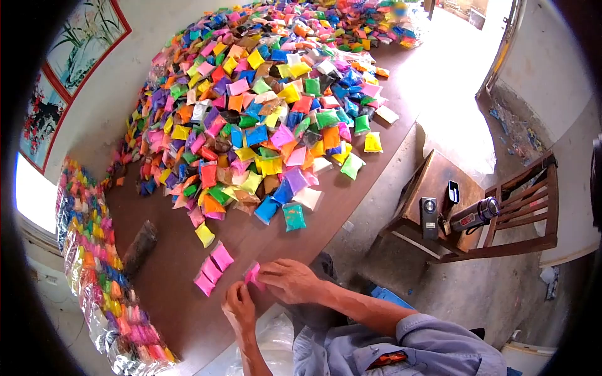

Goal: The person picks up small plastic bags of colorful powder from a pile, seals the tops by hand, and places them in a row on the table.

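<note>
A pink packet [253, 274] is between my two hands near the table's front edge. My right hand [288, 281] has its fingers closed on the packet's right side. My left hand [239, 305] is curled at its lower left, fingertips together; whether they grip it is too small to tell. Just left of my hands, several pink packets [212, 269] lie in a short row on the brown table [182, 313]. A yellow packet [204, 235] and a teal packet [294, 217] lie above them, at the edge of a big heap of coloured packets [269, 135].
Clear bags of coloured packets [119, 282] line the left side. A dark wrapped bundle [140, 247] lies beside them. To the right stand a small wooden table [407, 216] with a flask [475, 214] and a dark box [429, 218], and a wooden chair [549, 241].
</note>
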Available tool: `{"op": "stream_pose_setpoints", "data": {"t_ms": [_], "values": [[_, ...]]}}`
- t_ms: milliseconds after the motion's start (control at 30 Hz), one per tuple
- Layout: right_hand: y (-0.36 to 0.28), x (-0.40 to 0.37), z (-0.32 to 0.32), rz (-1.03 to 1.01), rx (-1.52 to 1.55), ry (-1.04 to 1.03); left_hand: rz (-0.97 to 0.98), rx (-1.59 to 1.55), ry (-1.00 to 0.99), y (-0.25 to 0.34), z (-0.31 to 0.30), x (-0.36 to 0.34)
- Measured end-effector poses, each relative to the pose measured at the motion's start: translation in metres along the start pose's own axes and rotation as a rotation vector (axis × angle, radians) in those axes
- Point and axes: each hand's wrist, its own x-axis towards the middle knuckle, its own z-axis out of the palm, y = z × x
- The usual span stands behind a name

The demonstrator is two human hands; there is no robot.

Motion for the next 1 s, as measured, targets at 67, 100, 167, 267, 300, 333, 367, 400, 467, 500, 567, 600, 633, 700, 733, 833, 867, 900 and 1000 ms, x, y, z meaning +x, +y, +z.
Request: {"op": "stream_pose_setpoints", "data": {"t_ms": [67, 100, 167, 267, 300, 333, 367, 400, 467, 500, 567, 600, 633, 700, 733, 833, 867, 900, 1000], "values": [[-0.002, 0.0, 0.0, 0.013, -0.026, 0.014, -0.001, 0.012, 0.004, -0.003, 0.001, 0.006], [-0.002, -0.001, 0.0, 0.013, -0.026, 0.015, -0.005, 0.025, 0.007, -0.003, 0.001, 0.008], [-0.001, -0.002, 0.0, 0.015, -0.018, 0.002, -0.024, 0.001, 0.034, 0.0, -0.004, 0.009], [0.0, -0.002, 0.001, 0.013, -0.023, 0.017, -0.058, -0.041, 0.04, 0.007, -0.009, 0.003], [0.0, -0.002, 0.001, 0.012, -0.019, 0.014, -0.075, -0.057, 0.024, 0.008, -0.009, 0.0], [0.0, -0.002, 0.002, 0.023, -0.011, 0.02, -0.079, -0.052, 0.028, 0.011, -0.008, -0.004], [0.0, -0.002, 0.003, 0.036, -0.003, 0.027, -0.043, -0.049, 0.034, 0.015, -0.006, -0.008], [-0.001, -0.001, 0.003, 0.035, 0.0, 0.024, -0.005, -0.048, 0.038, 0.017, -0.004, -0.01], [-0.003, -0.001, 0.0, 0.038, -0.01, 0.029, 0.002, -0.031, 0.043, 0.013, 0.001, -0.01], [-0.003, -0.002, -0.001, 0.04, -0.012, 0.029, -0.033, -0.023, 0.035, 0.012, 0.002, -0.007], [-0.003, 0.0, -0.001, 0.035, -0.028, 0.001, -0.066, -0.017, 0.03, 0.004, 0.006, 0.0], [-0.003, 0.0, 0.0, 0.034, -0.03, 0.003, -0.051, 0.012, 0.041, -0.001, 0.008, 0.004], [-0.002, 0.0, 0.001, 0.034, -0.031, 0.018, -0.037, 0.041, 0.05, -0.005, 0.009, 0.007], [-0.002, -0.001, 0.001, 0.037, -0.036, 0.034, 0.003, 0.004, 0.068, -0.008, 0.009, 0.01], [-0.003, -0.002, 0.002, 0.055, -0.028, 0.032, 0.039, -0.03, 0.086, -0.006, 0.008, 0.011], [-0.005, -0.001, 0.0, 0.082, -0.019, 0.024, -0.03, -0.087, 0.08, 0.006, 0.0, 0.001], [-0.006, 0.0, 0.0, 0.086, -0.016, 0.018, -0.039, -0.084, 0.08, 0.008, -0.002, -0.003], [-0.005, 0.001, 0.001, 0.085, -0.007, 0.009, -0.051, -0.079, 0.094, 0.01, -0.005, -0.008], [-0.003, 0.0, 0.005, 0.089, -0.014, 0.0, -0.083, -0.067, 0.104, 0.009, -0.009, -0.018]]}}
